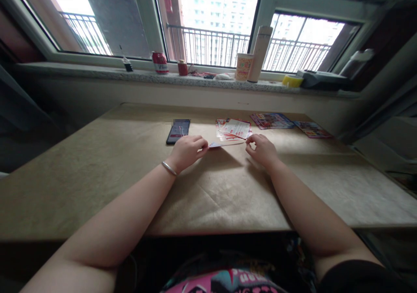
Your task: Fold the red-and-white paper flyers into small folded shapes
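Note:
A thin paper card (227, 144), seen almost edge-on, is stretched between my hands just above the table, with its shadow below. My left hand (189, 150), a silver bangle at its wrist, pinches the card's left end. At the other end, the thumb and fingers of my right hand (261, 149) are closed on its tip. Just beyond lies a loose pile of printed red-and-white cards (237, 128). A dark phone (174, 133) rests flat behind my left hand, partly covered by it.
Colourful printed sheets (273, 121) lie at the table's back right, with another batch (313, 129) beside them. On the windowsill stand a red can (160, 62), a small red jar (183, 68), a patterned paper cup (243, 68), a tall cylinder (260, 54) and a yellow item (292, 81).

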Tool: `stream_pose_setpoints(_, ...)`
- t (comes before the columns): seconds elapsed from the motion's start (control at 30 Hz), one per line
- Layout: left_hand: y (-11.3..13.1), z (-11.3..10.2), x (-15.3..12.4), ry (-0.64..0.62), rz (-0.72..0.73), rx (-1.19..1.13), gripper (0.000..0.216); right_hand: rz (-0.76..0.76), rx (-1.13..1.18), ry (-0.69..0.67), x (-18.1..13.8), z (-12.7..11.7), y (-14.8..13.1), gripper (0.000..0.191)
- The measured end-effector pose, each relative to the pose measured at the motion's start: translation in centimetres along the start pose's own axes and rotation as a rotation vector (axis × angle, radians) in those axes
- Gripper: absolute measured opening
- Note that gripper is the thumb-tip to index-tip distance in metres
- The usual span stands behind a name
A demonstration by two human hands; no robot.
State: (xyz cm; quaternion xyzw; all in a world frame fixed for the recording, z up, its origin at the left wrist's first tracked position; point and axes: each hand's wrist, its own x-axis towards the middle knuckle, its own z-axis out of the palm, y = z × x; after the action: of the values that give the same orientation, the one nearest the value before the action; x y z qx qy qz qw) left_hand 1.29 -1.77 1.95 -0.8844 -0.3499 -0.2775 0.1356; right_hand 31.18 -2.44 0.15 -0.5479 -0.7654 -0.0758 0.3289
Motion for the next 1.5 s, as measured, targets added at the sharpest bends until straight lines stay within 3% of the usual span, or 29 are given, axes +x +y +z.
stream_pose_setpoints(0.17, 0.3, 0.7, -0.1, -0.019, 0.066, -0.014, 0.018, -0.060, 0.027, 0.044, -0.1, 0.2, -1.8, 0.010)
stream_pose_setpoints(0.33, 1.1, 1.1, 0.0, -0.041, 0.111, -0.013, 0.020, -0.291, 0.082, -0.099, -0.2, 0.6, -4.0, 0.012)
stream_pose_setpoints(0.5, 1.5, 1.1, 0.1, -0.049, 0.144, -0.022, 0.020, -0.374, 0.038, -0.136, -0.1, 0.9, -4.6, 0.016)
stream_pose_setpoints(1.17, -0.5, 0.7, -0.3, -0.048, 0.018, -0.056, 0.013, -0.126, 0.072, -0.147, -0.1, 0.3, -0.6, 0.012)
stream_pose_setpoints(1.33, -0.7, 0.7, -0.4, -0.070, -0.082, -0.096, 0.015, -0.198, 0.181, -0.196, 0.0, 0.9, 0.1, 0.013)
stream_pose_setpoints(1.5, -0.1, 1.3, -0.4, -0.158, -0.150, -0.142, 0.020, -0.314, 0.218, -0.297, -0.2, 1.7, -1.7, 0.014)
